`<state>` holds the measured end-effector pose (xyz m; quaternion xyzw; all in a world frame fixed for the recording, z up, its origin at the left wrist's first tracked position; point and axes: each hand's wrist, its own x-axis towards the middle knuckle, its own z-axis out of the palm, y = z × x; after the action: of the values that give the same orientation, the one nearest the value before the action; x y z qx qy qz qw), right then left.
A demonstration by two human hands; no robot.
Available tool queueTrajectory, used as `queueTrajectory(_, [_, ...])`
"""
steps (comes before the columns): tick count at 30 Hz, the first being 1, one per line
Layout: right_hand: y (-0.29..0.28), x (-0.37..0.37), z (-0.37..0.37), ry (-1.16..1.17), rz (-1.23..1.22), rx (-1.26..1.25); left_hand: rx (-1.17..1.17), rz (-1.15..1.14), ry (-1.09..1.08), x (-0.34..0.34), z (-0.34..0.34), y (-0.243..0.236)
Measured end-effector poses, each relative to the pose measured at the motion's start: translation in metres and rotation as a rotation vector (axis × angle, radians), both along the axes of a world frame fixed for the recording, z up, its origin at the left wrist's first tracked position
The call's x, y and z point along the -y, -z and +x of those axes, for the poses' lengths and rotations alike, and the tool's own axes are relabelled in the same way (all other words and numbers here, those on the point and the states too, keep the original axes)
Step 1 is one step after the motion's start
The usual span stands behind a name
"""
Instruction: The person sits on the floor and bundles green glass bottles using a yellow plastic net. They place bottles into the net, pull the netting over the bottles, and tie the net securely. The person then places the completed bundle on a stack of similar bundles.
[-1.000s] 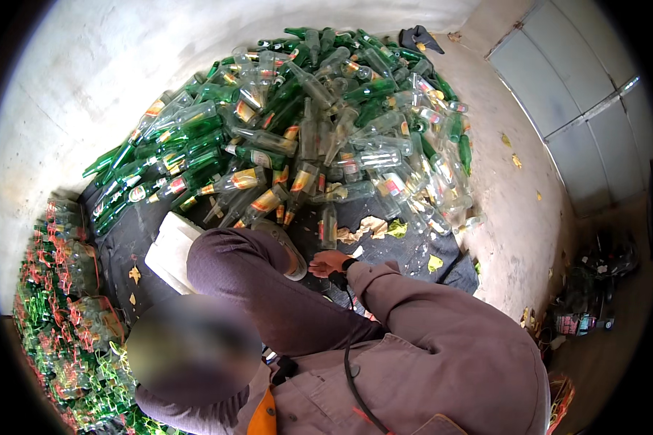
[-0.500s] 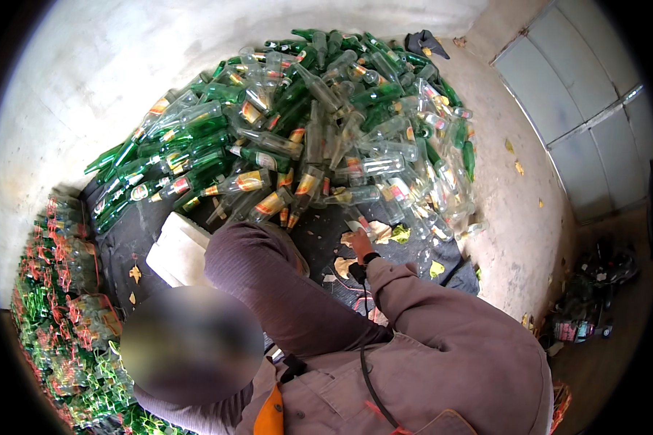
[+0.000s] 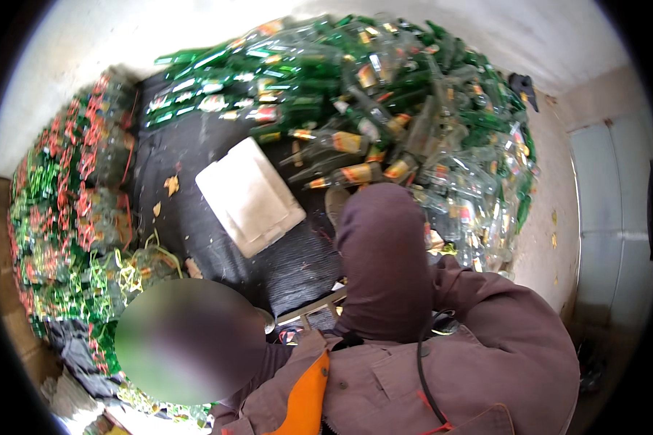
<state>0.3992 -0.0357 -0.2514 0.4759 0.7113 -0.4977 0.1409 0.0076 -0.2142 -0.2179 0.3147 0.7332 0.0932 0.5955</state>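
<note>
Neither hand shows. My right sleeve (image 3: 479, 293) runs forward beside my raised knee (image 3: 381, 254), which hides the hand behind it. A round blur (image 3: 190, 341) at lower left covers the area around my left arm, so that hand cannot be seen. Beyond the knee spreads a big heap of green and clear glass bottles (image 3: 374, 83), many with orange-and-white labels. Closest to my shoe (image 3: 335, 206) lies a clear bottle with an orange label (image 3: 352, 175). A white foam-like block (image 3: 250, 199) rests left of the knee.
Bottles bundled with red and yellow-green ties (image 3: 98, 167) stand stacked along the left. Dark sheeting (image 3: 163, 138) covers the floor, with dry leaves (image 3: 171, 185) on it. Pale walls enclose the heap, and a grey metal door (image 3: 609, 188) stands at right.
The view has swung left, so the heap, block and knee appear farther right. My right hand, earlier reaching to a clear bottle beside fallen leaves, is now hidden behind the knee.
</note>
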Motion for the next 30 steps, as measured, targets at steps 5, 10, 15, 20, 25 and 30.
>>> queueTrajectory(5, [0.041, -0.062, -0.056, -0.016, -0.061, 0.144, 0.020, -0.071, -0.118, -0.012, -0.019, 0.022])
queueTrajectory(10, [0.056, -0.091, -0.089, -0.077, -0.158, 0.234, 0.056, -0.137, -0.237, -0.040, -0.036, 0.044])
queueTrajectory(15, [0.046, -0.093, -0.092, -0.158, -0.246, 0.297, 0.079, -0.156, -0.351, -0.056, -0.041, 0.054])
queueTrajectory(20, [0.027, -0.100, -0.085, -0.226, -0.264, 0.316, 0.057, -0.121, -0.446, -0.055, -0.034, 0.043])
queueTrajectory(25, [0.011, -0.109, -0.070, -0.263, -0.224, 0.277, -0.014, -0.087, -0.503, -0.039, -0.015, 0.024])
queueTrajectory(30, [-0.002, -0.145, -0.048, -0.386, -0.149, 0.215, -0.100, -0.069, -0.652, 0.012, 0.046, 0.004])
